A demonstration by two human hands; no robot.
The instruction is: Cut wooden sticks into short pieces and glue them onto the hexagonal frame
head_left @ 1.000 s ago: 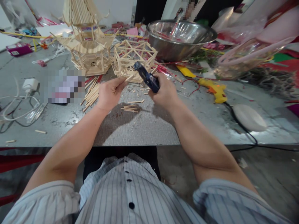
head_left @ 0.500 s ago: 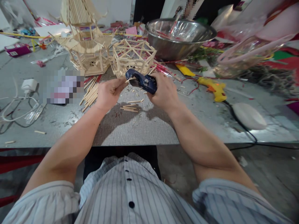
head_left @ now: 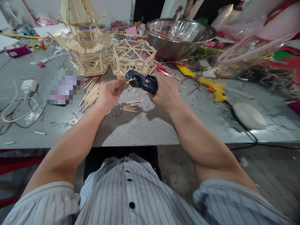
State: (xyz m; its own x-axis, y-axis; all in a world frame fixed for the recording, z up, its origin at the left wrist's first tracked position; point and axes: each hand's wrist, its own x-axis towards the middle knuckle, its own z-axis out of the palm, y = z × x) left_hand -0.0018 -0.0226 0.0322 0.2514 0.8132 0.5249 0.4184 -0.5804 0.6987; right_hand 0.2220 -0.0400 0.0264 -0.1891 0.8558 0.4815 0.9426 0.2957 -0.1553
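Note:
My left hand pinches a short wooden stick whose end lies at the jaw of a dark blue hand cutter. Wrapped around the cutter's handles is my right hand. Below the hands, several short cut sticks lie on the table. A pile of longer wooden sticks rests beside my left wrist. Just behind the cutter stands an open frame of glued sticks. A taller pagoda model of sticks rises to its left.
A steel bowl stands at the back right. On the right lie a yellow glue gun with a black cord and a white oval object. A phone, partly blurred out, and a white charger with cables lie left on the grey table.
Almost nothing differs. Both hands keep their places, with the stick still at the cutter's jaw; the view has shifted very slightly.

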